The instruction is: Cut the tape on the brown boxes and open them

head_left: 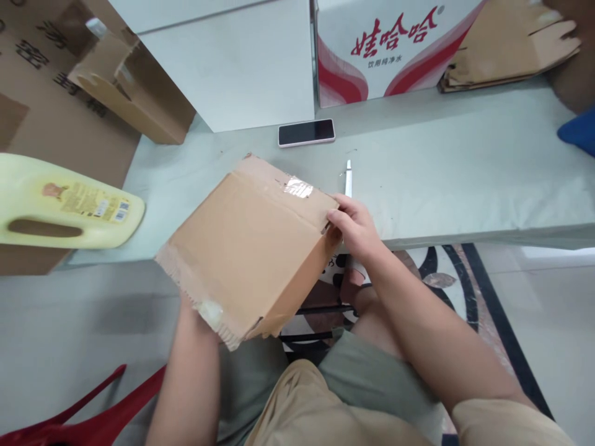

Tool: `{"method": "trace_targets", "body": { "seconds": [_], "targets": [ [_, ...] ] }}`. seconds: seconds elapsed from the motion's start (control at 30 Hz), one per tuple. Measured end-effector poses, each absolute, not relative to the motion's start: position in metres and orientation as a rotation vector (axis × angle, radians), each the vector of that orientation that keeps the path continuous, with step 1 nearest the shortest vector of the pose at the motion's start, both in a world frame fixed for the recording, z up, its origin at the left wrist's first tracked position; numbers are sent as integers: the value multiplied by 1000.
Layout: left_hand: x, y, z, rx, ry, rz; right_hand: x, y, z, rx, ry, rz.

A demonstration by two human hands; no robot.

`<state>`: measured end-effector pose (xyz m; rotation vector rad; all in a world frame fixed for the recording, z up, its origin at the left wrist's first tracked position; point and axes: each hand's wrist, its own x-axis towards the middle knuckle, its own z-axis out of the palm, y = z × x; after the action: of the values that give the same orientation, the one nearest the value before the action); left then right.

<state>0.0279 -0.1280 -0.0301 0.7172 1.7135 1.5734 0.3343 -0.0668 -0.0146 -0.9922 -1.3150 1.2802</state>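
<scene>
A brown cardboard box (242, 241) is held tilted above my lap, partly over the edge of the covered table. Torn, frayed tape runs along its near left edge, and a shiny piece of tape sits by its far edge. My right hand (356, 226) grips the box's right corner, thumb on top and fingers at the side. My left forearm reaches beneath the box, and the left hand is hidden behind it. Just beyond my right hand lies a slim utility knife (348, 178) on the table.
A phone (307, 132) lies near white boxes (232, 68) and a printed carton (390, 56) at the back. Flattened cardboard (506, 46) is at back right. At left stand a yellow jug (69, 201) and an open carton (134, 93). A red stool (93, 415) is below.
</scene>
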Motion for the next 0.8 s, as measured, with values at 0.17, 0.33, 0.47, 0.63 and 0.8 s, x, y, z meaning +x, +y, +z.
{"method": "trace_targets", "body": {
  "seconds": [0.17,0.33,0.47,0.63,0.8],
  "targets": [
    [32,-120,-9,677,1622,1703,333,-66,-17,-1230,-1488,1041],
    [33,-116,-4,779,1507,1839,335,-57,-25,-1347,-1306,892],
    [26,-113,-12,754,1416,1887,338,-55,-26,-1264,-1043,1427],
    [28,-103,-16,746,1354,1858,337,-68,-17,-1038,-1143,1886],
    [31,-110,-23,666,1239,1840,338,-79,-4,-1057,-886,1725]
  ]
}}
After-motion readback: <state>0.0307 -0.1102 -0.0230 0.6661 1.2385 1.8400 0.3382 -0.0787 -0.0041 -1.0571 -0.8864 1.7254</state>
